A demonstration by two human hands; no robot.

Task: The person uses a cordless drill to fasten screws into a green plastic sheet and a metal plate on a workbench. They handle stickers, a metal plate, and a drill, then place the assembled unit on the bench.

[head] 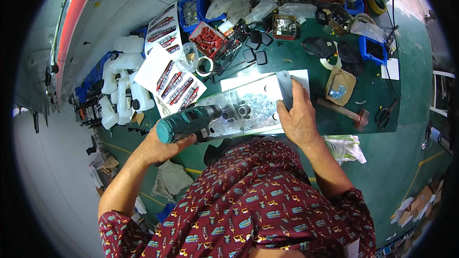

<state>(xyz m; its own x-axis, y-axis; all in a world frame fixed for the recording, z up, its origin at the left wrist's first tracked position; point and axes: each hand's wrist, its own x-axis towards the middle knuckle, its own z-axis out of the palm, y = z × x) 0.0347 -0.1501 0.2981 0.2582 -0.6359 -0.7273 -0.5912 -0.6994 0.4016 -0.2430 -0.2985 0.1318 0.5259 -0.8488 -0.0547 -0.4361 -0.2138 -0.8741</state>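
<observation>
In my left hand (157, 147) is a teal and black power drill (190, 120). Its chuck points right, over a shiny, long metal or clear part (256, 105) with a grey end piece (284, 87). My fingers around the drill's handle are mostly hidden under its body. My right hand (299, 116) grips the grey end piece, thumb on the near face and fingers over the far side. Black round fittings and holes show on the long part, with glare across its surface. White paper (304, 79) lies beneath it on the green bench top.
Left of the part lie printed sticker sheets (175, 82) and white plastic bottles (123, 86). Behind it are a box of red pieces (208, 39), black mirror-like parts (256, 39) and blue bins (373, 50). To the right are a hammer (361, 119), scissors (385, 114) and a cardboard tray (340, 86).
</observation>
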